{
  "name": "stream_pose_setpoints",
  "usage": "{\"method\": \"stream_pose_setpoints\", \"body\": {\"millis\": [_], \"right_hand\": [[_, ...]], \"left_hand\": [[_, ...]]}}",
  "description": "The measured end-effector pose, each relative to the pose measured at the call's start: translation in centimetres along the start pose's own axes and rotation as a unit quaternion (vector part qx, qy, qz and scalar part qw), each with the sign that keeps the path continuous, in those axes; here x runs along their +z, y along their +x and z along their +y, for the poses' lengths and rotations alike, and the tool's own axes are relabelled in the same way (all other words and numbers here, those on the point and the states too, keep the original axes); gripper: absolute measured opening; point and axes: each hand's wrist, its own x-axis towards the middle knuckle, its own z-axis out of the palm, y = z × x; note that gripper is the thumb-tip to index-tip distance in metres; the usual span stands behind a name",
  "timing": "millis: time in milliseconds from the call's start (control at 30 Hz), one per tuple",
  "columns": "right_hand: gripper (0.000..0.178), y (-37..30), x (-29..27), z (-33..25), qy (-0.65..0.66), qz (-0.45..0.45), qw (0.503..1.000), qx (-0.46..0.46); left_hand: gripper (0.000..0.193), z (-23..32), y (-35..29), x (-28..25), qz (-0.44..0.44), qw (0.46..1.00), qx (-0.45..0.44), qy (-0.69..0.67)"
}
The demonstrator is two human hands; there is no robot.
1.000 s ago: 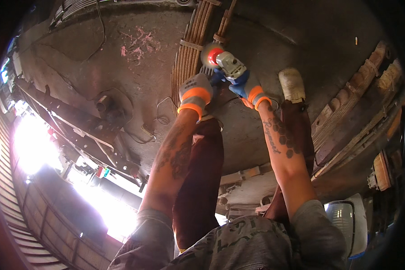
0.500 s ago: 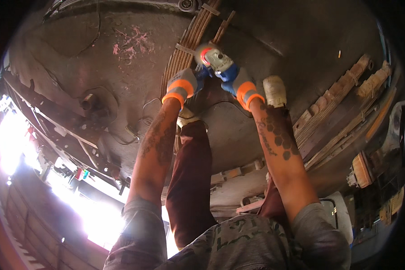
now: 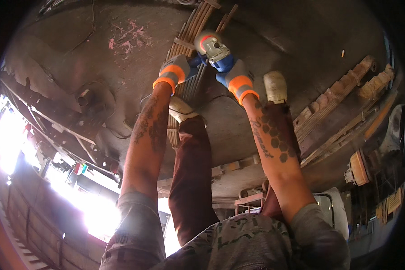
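Observation:
An angle grinder (image 3: 218,53), grey at the head and blue on the body, is held between both gloved hands. My right hand (image 3: 236,76) wraps round its blue body. My left hand (image 3: 173,70) is closed on what looks like its side handle, partly hidden by the glove. The grinder's disc (image 3: 203,41) looks blurred, with a reddish-orange ring by the guard. It lies over or against the right edge of a long rusty leaf spring pack (image 3: 200,26) on the floor; exact contact cannot be made out. My left shoe (image 3: 182,110) rests on or beside the pack.
My right shoe (image 3: 275,88) stands on the dark floor. More rusty leaf springs (image 3: 329,95) lie to the right. At the left are a short round metal piece (image 3: 83,97) and a long metal frame (image 3: 54,118). A thin cable (image 3: 220,97) runs near my feet.
The grinder and both hands have shifted a little farther away along the spring pack, my left hand also leftward. The whole view has tilted slightly.

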Motion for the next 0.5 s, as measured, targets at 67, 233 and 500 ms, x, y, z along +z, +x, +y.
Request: {"method": "stream_pose_setpoints", "body": {"millis": [67, 233, 500], "right_hand": [[0.046, 0.0, -1.4, -1.2, -0.036, -0.019, 0.999, -0.005], [0.051, 2.1, 1.1, 0.3, -0.004, 0.003, 1.0, -0.022], [0.059, 1.7, 1.3, 1.0, -0.03, -0.028, 0.999, 0.002]], "left_hand": [[0.051, 0.1, -0.1, -0.5, 0.0, 1.0, 0.009, -0.03], [0.049, -1.1, 0.8, 0.6, -0.02, 0.997, 0.016, -0.067], [0.043, -2.3, 0.4, 4.2, -0.014, 0.991, 0.025, -0.128]]}}
